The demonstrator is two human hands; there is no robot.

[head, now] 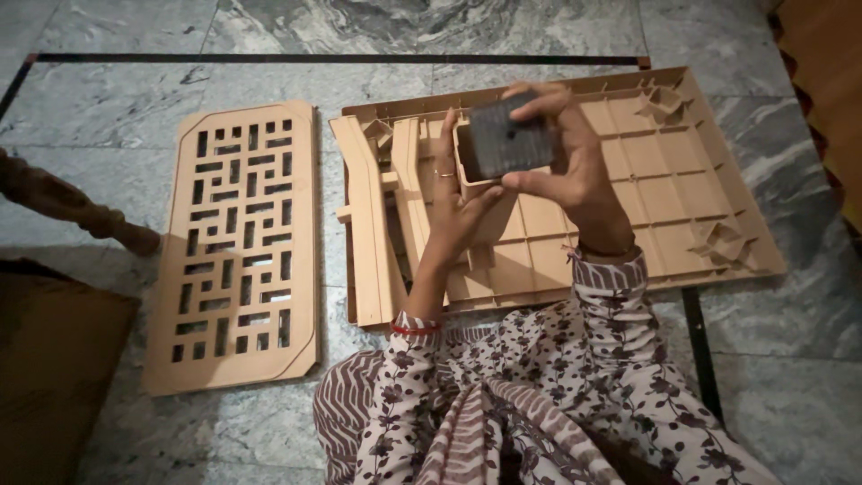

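My left hand (455,211) grips a beige plastic leg piece (467,171) from below, holding it upright over the floor. My right hand (575,162) pinches a dark grey square cap (507,142) against the top end of that beige piece, thumb below and fingers above. Both hands are raised above a large beige ribbed plastic panel (664,189) lying face down on the floor. Long beige plastic leg pieces (370,233) rest along the panel's left side.
A beige lattice panel (235,247) with cut-out slots lies flat to the left. A carved wooden furniture leg (67,207) reaches in at far left, above a brown cardboard sheet (54,359). The floor is grey marble with dark inlay lines (332,58).
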